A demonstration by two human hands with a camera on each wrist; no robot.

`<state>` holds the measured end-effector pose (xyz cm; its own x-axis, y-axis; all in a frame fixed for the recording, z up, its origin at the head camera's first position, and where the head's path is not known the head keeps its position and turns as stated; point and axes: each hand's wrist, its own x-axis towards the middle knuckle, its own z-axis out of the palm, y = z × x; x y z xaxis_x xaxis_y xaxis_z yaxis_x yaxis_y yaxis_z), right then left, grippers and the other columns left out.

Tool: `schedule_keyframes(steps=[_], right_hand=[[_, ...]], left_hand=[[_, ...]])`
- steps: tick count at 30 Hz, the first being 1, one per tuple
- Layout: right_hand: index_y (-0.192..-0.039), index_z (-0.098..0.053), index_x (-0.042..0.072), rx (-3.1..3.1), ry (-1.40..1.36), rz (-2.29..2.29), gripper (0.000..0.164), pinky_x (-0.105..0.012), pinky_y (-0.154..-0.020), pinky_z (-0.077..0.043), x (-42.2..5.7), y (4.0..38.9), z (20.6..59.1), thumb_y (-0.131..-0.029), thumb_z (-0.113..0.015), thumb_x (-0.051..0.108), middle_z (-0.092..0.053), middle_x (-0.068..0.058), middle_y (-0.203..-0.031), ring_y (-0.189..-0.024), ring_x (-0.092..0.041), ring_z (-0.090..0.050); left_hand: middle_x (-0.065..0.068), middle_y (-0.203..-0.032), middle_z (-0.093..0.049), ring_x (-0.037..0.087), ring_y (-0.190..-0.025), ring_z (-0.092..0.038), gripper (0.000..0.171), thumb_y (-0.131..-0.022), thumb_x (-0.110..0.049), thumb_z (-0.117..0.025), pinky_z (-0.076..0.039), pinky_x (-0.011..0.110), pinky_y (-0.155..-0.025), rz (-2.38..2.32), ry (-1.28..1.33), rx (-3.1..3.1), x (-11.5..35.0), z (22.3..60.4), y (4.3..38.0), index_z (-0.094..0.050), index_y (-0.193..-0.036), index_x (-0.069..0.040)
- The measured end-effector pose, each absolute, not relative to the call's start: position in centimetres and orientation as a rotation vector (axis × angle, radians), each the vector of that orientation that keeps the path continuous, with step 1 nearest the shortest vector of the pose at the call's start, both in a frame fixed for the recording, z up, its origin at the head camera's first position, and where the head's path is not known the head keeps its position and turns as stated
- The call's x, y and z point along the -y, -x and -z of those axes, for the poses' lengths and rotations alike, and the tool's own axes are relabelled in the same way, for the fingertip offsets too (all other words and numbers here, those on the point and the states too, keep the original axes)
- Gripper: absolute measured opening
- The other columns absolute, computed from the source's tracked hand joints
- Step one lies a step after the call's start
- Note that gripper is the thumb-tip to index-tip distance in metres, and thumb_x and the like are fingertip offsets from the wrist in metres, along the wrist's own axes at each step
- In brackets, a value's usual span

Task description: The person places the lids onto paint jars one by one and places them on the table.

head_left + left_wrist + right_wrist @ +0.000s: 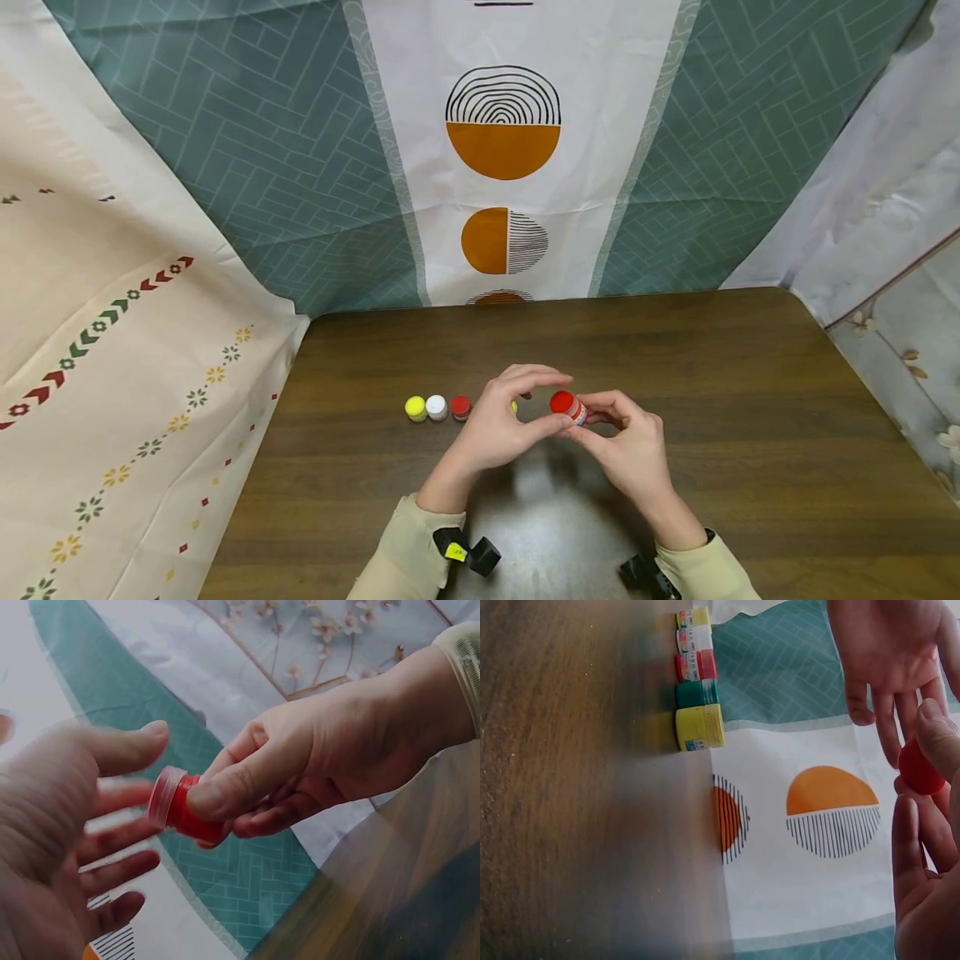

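Over the table, my right hand point(636, 450) pinches a small red-capped paint jar point(562, 402) between thumb and fingers. The jar is tilted, its red cap turned toward the left hand and a printed label showing below it in the head view. My left hand point(495, 423) curves loosely around the cap side, thumb and fingers spread apart. In the left wrist view, the near end of the red jar point(180, 799) sits by the left fingers, which are not closed on it. From the right wrist view, only a round red part point(921, 766) shows between the hands.
Small jars stand in a row on the brown table point(360, 500): a yellow one point(416, 408), a white one point(437, 407), a red one point(461, 407), then a green one point(696, 694) and a larger-looking yellow one point(700, 727). The left hand partly hides this row. Patterned cloth point(300, 167) hangs behind.
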<state>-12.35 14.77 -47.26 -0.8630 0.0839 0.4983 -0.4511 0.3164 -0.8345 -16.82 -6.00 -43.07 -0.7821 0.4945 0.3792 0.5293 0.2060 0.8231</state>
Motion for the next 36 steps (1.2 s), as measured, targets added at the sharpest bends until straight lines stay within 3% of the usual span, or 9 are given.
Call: schedule_keyframes(steps=[3, 7, 13, 18, 22, 26, 33, 36], right_hand=[[-0.108, -0.08, 0.011, 2.13, -0.325, -1.574, 0.052, -0.019, -0.076, -0.059, -14.79, 12.34, 47.14, -0.063, -0.101, -0.004, -0.08, -0.003, -0.097, -0.079, -0.008, -0.074], [-0.108, -0.08, 0.012, 2.146, -0.335, -1.57, 0.051, -0.02, -0.076, -0.059, -14.87, 12.32, 47.11, -0.064, -0.102, -0.001, -0.08, -0.001, -0.097, -0.079, -0.009, -0.075], [-0.109, -0.08, 0.011, 2.176, -0.336, -1.547, 0.049, -0.025, -0.076, -0.061, -15.19, 12.37, 47.14, -0.065, -0.102, 0.002, -0.08, 0.0, -0.097, -0.08, -0.01, -0.075], [-0.108, -0.081, 0.012, 2.183, -0.314, -1.563, 0.049, -0.024, -0.076, -0.061, -15.39, 12.32, 47.29, -0.065, -0.102, 0.002, -0.08, 0.0, -0.096, -0.079, -0.01, -0.075], [-0.108, -0.081, 0.012, 2.196, -0.297, -1.578, 0.048, -0.025, -0.075, -0.061, -15.51, 12.2, 47.18, -0.066, -0.102, 0.003, -0.08, 0.001, -0.097, -0.08, -0.01, -0.075], [-0.109, -0.08, 0.011, 2.187, -0.332, -1.58, 0.047, -0.022, -0.075, -0.06, -15.5, 12.13, 47.04, -0.068, -0.101, 0.003, -0.08, -0.002, -0.098, -0.08, -0.01, -0.075], [-0.108, -0.08, 0.009, 2.17, -0.351, -1.578, 0.047, -0.02, -0.075, -0.06, -15.54, 12.19, 47.04, -0.067, -0.101, 0.003, -0.08, -0.003, -0.096, -0.079, -0.009, -0.075], [-0.109, -0.08, 0.009, 2.185, -0.343, -1.574, 0.046, -0.023, -0.075, -0.061, -15.62, 12.21, 47.05, -0.068, -0.101, 0.003, -0.08, -0.002, -0.097, -0.08, -0.008, -0.075]], left_hand=[[-0.013, -0.119, -0.073, 0.011, -0.112, -0.06, 0.034, -0.092, -0.027, -0.088, -0.051, 0.042, -0.085, 1.633, 0.926, 2.452, 5.66, 43.0, 16.84, -0.081, -0.124, -0.019], [-0.014, -0.111, -0.075, 0.01, -0.106, -0.061, 0.029, -0.09, -0.023, -0.09, -0.05, 0.037, -0.083, 1.63, 0.853, 2.5, 5.56, 42.83, 16.76, -0.084, -0.118, -0.017], [-0.013, -0.12, -0.075, 0.009, -0.115, -0.06, 0.035, -0.092, -0.015, -0.087, -0.051, 0.044, -0.088, 1.665, 0.978, 2.471, 6.16, 42.68, 16.86, -0.081, -0.126, -0.019], [-0.012, -0.131, -0.071, 0.011, -0.122, -0.059, 0.038, -0.095, -0.02, -0.083, -0.052, 0.047, -0.09, 1.646, 1.042, 2.437, 6.25, 42.7, 16.93, -0.077, -0.133, -0.019], [-0.014, -0.116, -0.073, 0.01, -0.11, -0.06, 0.033, -0.091, -0.027, -0.089, -0.05, 0.042, -0.083, 1.593, 0.925, 2.479, 5.83, 42.7, 16.93, -0.082, -0.122, -0.02], [-0.016, -0.107, -0.074, 0.01, -0.106, -0.061, 0.03, -0.089, -0.024, -0.091, -0.05, 0.039, -0.08, 1.565, 0.901, 2.515, 5.66, 42.73, 16.94, -0.084, -0.117, -0.018], [-0.013, -0.127, -0.072, 0.01, -0.118, -0.06, 0.036, -0.092, -0.013, -0.086, -0.052, 0.043, -0.088, 1.595, 1.019, 2.481, 6.03, 42.63, 16.88, -0.08, -0.128, -0.018], [-0.012, -0.131, -0.07, 0.01, -0.12, -0.059, 0.039, -0.094, -0.018, -0.084, -0.052, 0.044, -0.089, 1.591, 1.02, 2.475, 6.01, 42.57, 16.85, -0.077, -0.132, -0.02]])
